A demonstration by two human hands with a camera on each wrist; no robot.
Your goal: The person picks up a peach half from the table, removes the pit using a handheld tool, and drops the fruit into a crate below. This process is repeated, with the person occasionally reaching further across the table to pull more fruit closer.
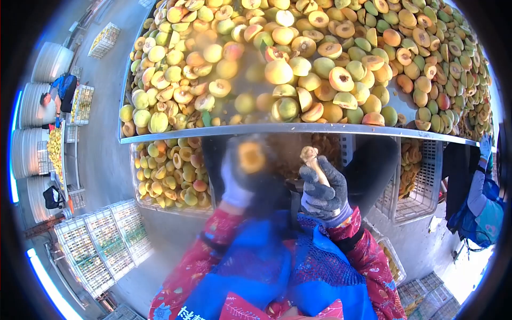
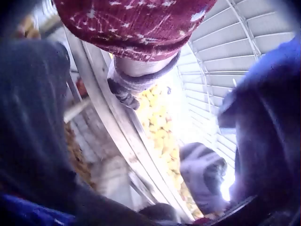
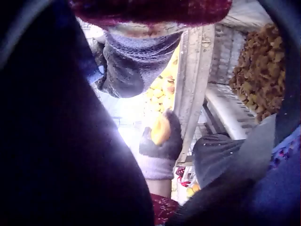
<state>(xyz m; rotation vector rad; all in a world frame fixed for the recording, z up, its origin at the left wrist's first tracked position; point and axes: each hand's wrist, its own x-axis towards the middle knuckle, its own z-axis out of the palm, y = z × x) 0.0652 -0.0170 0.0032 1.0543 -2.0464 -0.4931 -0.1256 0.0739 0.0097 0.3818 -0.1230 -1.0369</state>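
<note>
In the head view my gloved left hand (image 1: 234, 178) is blurred and holds up a peach half (image 1: 251, 157), its orange cut face toward the camera. The right wrist view shows the same peach half (image 3: 161, 130) between the thumb and fingers. My right hand (image 1: 324, 191), in a grey and lilac glove, grips a small tool with a pale, wood-coloured handle (image 1: 321, 175) and a knobbed end. The tool's working end is hidden in the fist. Both hands are just below the metal edge (image 1: 298, 128) of a table spread with halved peaches (image 1: 341, 79).
Beneath the table edge stand a crate of peach halves (image 1: 173, 173) on the left and a white crate (image 1: 421, 184) on the right. Brown scraps (image 3: 261, 70) fill a bin by the knees. Stacked crates (image 1: 101, 242) stand left; another person (image 1: 486, 205) works at the right.
</note>
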